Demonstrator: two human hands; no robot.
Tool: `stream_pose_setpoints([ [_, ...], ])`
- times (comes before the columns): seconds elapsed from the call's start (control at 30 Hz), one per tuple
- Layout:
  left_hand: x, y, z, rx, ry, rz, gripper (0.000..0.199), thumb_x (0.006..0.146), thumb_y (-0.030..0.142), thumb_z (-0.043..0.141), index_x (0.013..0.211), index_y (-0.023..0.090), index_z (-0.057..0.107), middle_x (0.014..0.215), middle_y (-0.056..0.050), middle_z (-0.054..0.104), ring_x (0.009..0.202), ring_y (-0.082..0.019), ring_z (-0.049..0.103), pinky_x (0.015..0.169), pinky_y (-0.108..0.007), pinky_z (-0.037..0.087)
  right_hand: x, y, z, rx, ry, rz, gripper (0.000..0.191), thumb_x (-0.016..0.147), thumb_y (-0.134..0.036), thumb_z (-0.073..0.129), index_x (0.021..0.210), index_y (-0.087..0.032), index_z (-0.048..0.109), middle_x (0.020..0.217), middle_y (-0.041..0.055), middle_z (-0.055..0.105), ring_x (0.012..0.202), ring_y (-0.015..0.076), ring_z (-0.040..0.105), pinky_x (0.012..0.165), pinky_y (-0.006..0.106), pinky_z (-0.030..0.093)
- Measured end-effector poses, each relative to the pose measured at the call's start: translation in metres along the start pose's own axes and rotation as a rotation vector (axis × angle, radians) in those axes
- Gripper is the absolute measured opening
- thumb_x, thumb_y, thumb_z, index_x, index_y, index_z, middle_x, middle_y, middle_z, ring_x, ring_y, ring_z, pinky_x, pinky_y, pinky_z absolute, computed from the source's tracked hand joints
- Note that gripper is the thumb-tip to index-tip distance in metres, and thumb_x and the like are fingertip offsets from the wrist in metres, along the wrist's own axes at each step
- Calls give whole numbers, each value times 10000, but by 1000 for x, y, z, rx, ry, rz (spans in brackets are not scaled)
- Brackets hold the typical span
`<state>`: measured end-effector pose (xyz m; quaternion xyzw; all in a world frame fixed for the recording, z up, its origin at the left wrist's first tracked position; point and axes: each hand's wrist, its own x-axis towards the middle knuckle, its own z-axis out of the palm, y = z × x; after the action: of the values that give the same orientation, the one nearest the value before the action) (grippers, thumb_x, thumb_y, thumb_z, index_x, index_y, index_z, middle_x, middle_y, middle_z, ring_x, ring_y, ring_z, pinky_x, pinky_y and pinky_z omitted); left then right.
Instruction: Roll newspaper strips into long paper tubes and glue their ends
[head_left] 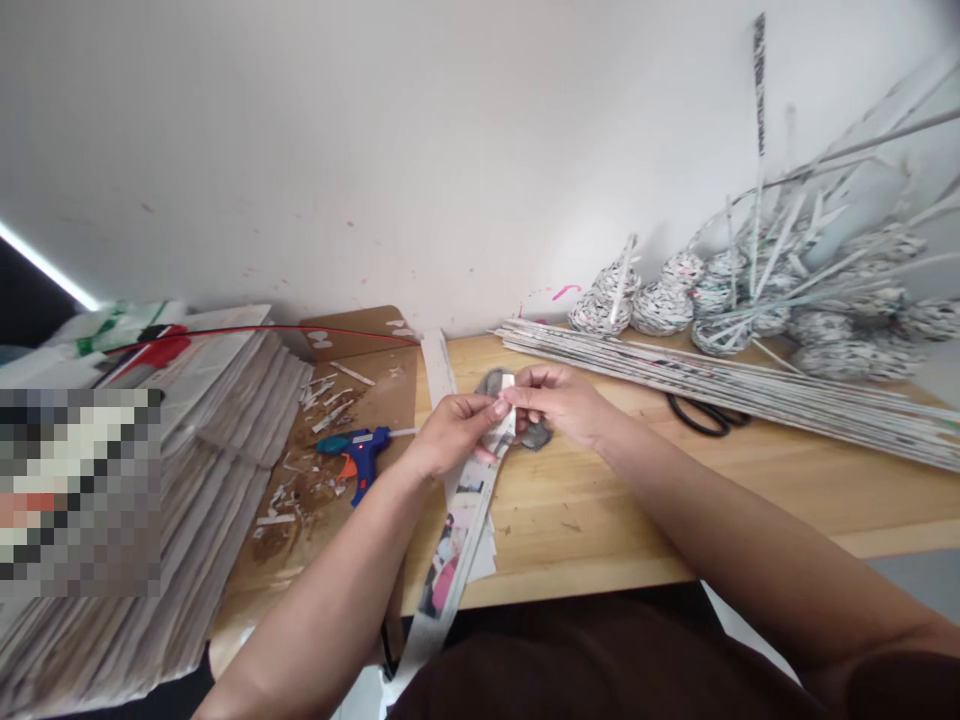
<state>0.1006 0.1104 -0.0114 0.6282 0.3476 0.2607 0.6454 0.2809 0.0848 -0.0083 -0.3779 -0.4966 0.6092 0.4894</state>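
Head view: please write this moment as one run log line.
left hand: pinching newspaper strip | right hand: pinching newspaper strip, far end | glue gun: lying to left | paper rods: lying to right

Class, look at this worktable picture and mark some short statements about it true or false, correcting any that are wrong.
1. The left hand and right hand both pinch the paper strip. True.
2. The glue gun lies to the right of both hands. False: it lies to their left.
3. The wall bears pink marks. True.
4. The woven paper shapes are at the far left. False: they are at the right, near the wall.
5. The newspaper stack is left of the glue gun. True.
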Motion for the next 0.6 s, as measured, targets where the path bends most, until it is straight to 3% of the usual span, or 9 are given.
stream_pose_setpoints([
  [0.07,2,2,-9,-4,113,29,452,774,551,620,852,115,709,746,-96,710,578,-149,640,386,-182,382,0,-6,-11,105,-125,58,312,659,-340,806,638,-139,568,597,-18,621,437,59,499,409,178,376],
  [0.13,6,2,-15,-5,241,95,474,814,569,550,905,126,692,870,-124,725,682,-177,683,402,-181,370,-2,-11,-20,181,-240,104,314,634,-324,825,654,-134,575,693,14,672,450,63,515,392,173,358],
  [0.17,8,2,-16,35,273,147,464,833,554,527,960,135,682,961,-136,720,784,-198,694,458,-197,420,-3,-12,-24,209,-300,109,311,634,-323,826,663,-134,581,713,23,682,458,70,525,386,172,354],
  [0.23,13,-2,-11,232,262,283,422,827,467,572,1101,156,648,1158,-146,668,1043,-238,638,711,-290,517,-5,-14,-27,244,-426,98,298,654,-328,816,668,-136,589,703,30,684,468,83,537,382,173,354],
  [0.3,20,-7,0,506,209,397,527,726,352,700,1213,178,602,1323,-146,570,1249,-277,490,990,-409,415,-7,-13,-26,231,-558,97,293,664,-333,813,669,-128,603,699,41,685,486,91,553,393,174,376],
  [0.37,30,-13,14,677,146,408,654,591,296,793,1212,199,610,1356,-142,537,1293,-322,422,1067,-473,318,-8,-11,-22,191,-644,109,296,661,-338,815,668,-120,615,698,47,684,515,99,575,405,172,402],
  [0.43,41,-18,27,705,130,370,531,493,281,835,999,194,699,1180,-131,635,1196,-348,484,1019,-483,355,-7,-7,-18,147,-688,120,293,660,-337,813,670,-116,620,704,49,684,531,103,586,420,178,430],
  [0.5,50,-20,38,532,179,273,310,386,206,853,638,174,674,806,-77,678,978,-320,579,889,-412,443,-6,-2,-17,111,-701,111,285,667,-332,806,667,-117,619,711,50,683,556,111,597,454,195,464],
  [0.6,57,-18,48,269,263,165,256,471,140,785,403,165,539,472,-3,529,626,-201,568,610,-289,453,-3,3,-18,84,-715,94,264,680,-314,796,667,-116,623,717,53,680,611,125,617,496,208,488],
])
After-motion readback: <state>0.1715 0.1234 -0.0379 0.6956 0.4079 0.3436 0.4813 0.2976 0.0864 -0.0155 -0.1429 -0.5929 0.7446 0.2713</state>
